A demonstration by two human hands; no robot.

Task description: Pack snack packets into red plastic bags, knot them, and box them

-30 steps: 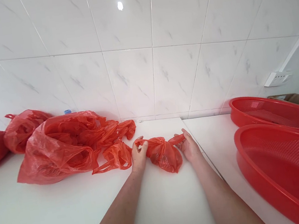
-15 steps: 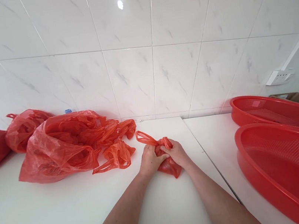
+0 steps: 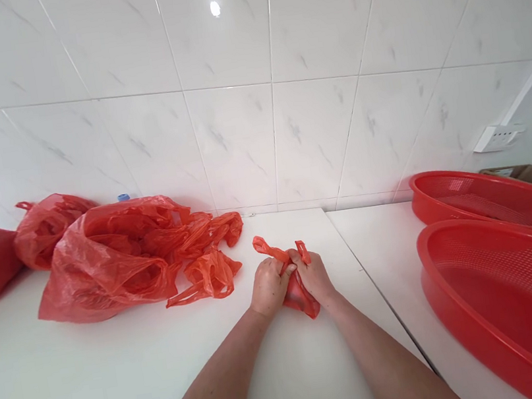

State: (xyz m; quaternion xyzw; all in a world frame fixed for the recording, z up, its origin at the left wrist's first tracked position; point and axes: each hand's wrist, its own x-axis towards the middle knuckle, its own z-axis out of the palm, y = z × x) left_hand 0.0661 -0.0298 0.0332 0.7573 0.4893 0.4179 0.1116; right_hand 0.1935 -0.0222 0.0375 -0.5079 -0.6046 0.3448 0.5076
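Plastic of the small red bag, held low in the middle of the frame on the white counter, is judged thin, light and slippery, and is best gripped at its twisted handles, around which the left hand and right hand are closed tightly.

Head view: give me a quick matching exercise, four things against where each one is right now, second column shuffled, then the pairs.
Things:
1. small red bag
2. large red bag
3. red baskets
4. wall socket

Places:
A. on the tiled wall, far right
B. gripped between the left hand and the right hand
C. on the counter at the right
D. lying crumpled on the counter at the left, near the wall

Pairs: 1-B, 2-D, 3-C, 4-A
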